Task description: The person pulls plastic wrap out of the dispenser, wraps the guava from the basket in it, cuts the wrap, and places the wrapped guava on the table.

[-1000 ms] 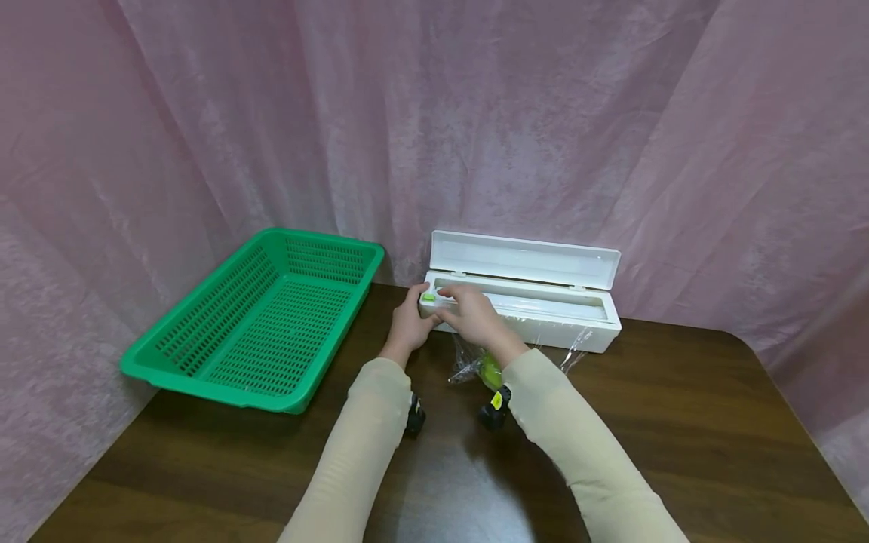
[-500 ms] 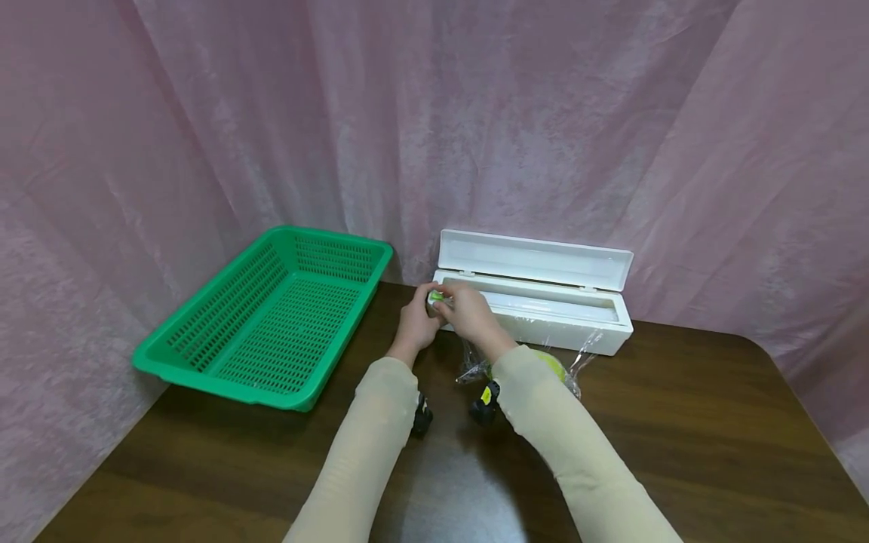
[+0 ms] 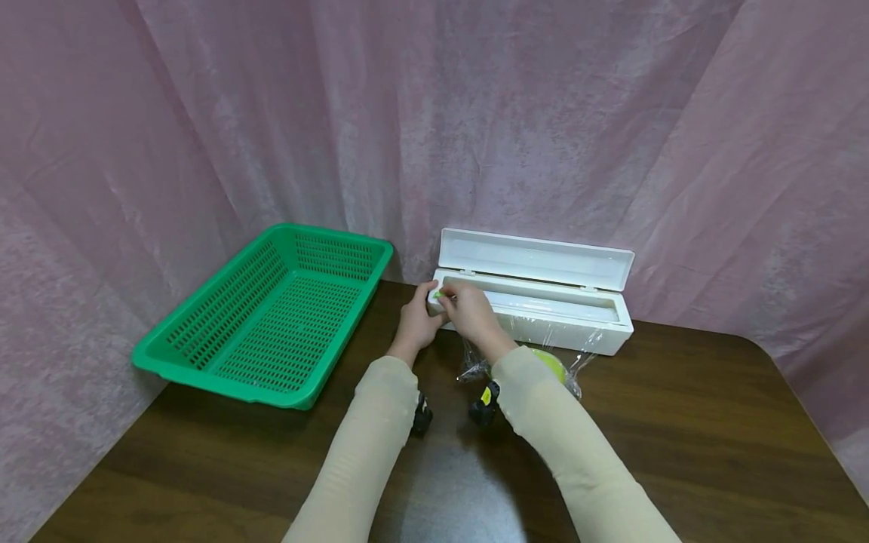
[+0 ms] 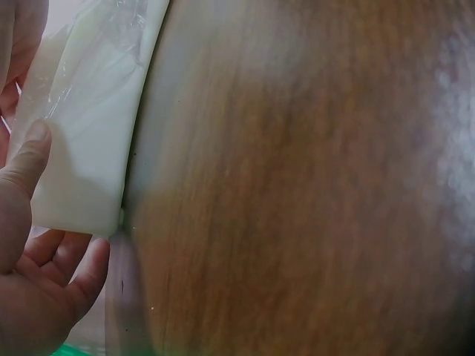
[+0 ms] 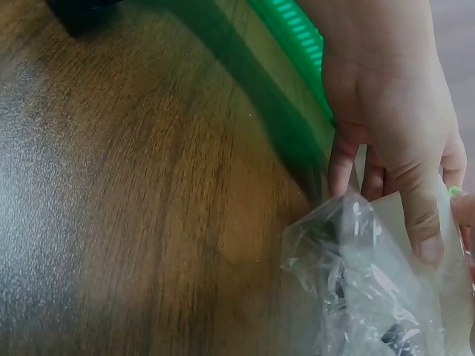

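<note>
A white cling film dispenser (image 3: 570, 335) stands at the back of the table, its lid (image 3: 536, 260) raised. My left hand (image 3: 416, 323) grips its left end. In the left wrist view the thumb lies on the front face of the dispenser (image 4: 85, 174), with other fingers around the end. My right hand (image 3: 473, 313) pinches the small green slide cutter (image 3: 439, 295) at the left end of the top. Clear cling film (image 3: 473, 367) hangs down the front, crumpled in the right wrist view. Beneath the film sits a light green rounded thing (image 3: 551, 364), partly hidden by my right sleeve.
A green slotted plastic basket (image 3: 292, 324) stands on the left of the brown wooden table (image 3: 699, 422). Pink curtains (image 3: 543, 113) hang close behind the dispenser. Black wrist cameras (image 3: 484, 405) sit under both forearms.
My right hand has come to the slide cutter and now pinches it. Its sleeve uncovers more of the light green thing. The left hand keeps its grip, and the head view has shifted slightly.
</note>
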